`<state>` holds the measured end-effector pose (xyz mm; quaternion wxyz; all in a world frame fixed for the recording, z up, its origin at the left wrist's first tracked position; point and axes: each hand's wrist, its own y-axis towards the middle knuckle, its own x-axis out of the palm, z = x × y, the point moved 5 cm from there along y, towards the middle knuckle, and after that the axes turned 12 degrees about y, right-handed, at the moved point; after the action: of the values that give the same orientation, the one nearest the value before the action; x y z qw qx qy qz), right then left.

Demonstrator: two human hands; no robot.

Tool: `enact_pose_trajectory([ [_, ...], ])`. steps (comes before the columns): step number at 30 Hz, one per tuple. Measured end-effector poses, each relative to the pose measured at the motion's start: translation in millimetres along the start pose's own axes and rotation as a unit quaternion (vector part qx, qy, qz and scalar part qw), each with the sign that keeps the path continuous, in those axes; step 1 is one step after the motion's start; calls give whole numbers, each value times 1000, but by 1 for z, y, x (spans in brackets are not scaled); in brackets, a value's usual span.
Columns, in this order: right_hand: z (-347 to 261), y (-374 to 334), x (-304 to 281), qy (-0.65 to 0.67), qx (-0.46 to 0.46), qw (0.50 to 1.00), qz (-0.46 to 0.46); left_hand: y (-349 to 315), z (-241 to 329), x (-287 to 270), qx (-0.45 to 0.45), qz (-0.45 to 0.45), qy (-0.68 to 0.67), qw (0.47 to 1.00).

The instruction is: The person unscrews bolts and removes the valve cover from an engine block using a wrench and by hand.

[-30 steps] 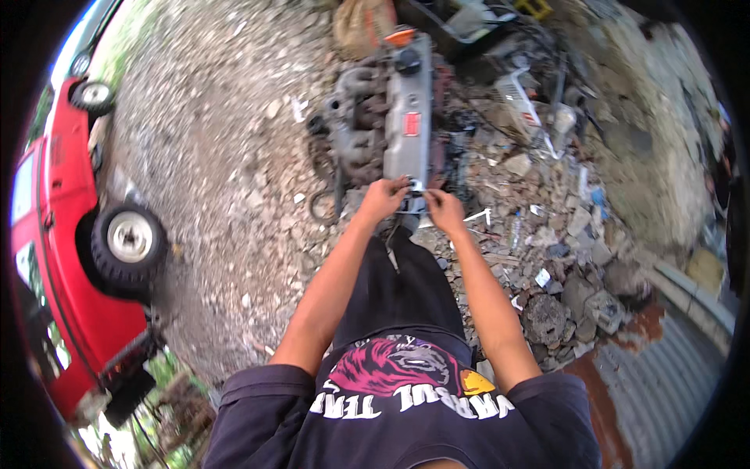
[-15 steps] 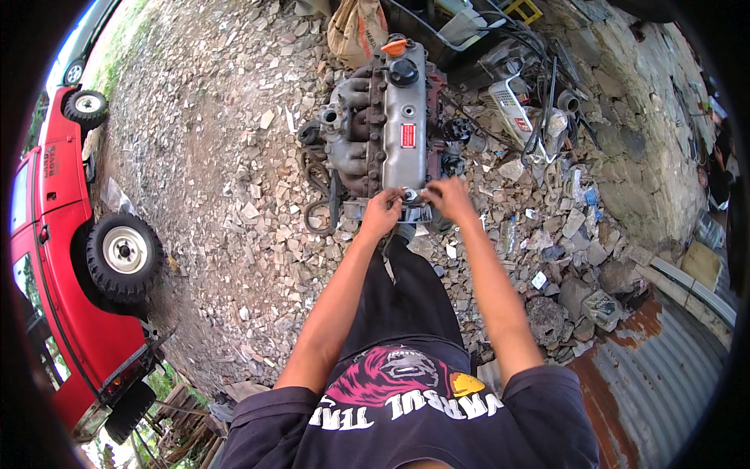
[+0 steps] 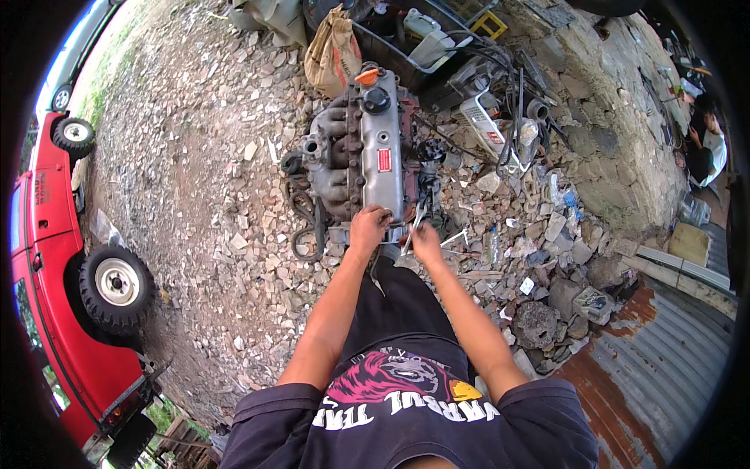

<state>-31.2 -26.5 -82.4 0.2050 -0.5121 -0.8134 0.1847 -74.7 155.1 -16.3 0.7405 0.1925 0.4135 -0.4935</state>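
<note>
An engine with a grey valve cover [image 3: 380, 176] stands on the stony ground in front of me. My left hand [image 3: 369, 227] is at the cover's near end, fingers curled together; what they pinch, if anything, is hidden. Just right of it, my right hand [image 3: 424, 241] is closed around a silver wrench [image 3: 419, 213], held tilted beside the engine's near right corner. A black oil filler cap [image 3: 376, 99] and an orange piece [image 3: 366, 77] sit at the cover's far end. Rusty manifold pipes [image 3: 332, 160] line the engine's left side.
A T-shaped metal tool [image 3: 456, 238] lies right of my right hand. Beyond the engine are a paper sack [image 3: 331, 56] and a white plastic basket [image 3: 482, 123] among parts. A stone wall [image 3: 625, 148] and rusty corrugated sheet [image 3: 660, 367] stand right; a red vehicle [image 3: 58, 289] left.
My right hand has drawn back from the cover's near end and now shows a silver wrench in it. My left hand stays at that end. The whole view has shifted slightly.
</note>
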Motion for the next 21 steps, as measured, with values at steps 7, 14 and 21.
enact_pose_trajectory([
  [7,76,-17,5,-109,5,994,-4,-3,5,-2,-90,5,-95,991],
  [14,45,-29,54,-67,55,996,-24,-16,-30,6,-82,-62,-232,967],
  [21,65,-20,72,80,96,992,-35,-12,-14,-7,-83,-4,-207,975],
])
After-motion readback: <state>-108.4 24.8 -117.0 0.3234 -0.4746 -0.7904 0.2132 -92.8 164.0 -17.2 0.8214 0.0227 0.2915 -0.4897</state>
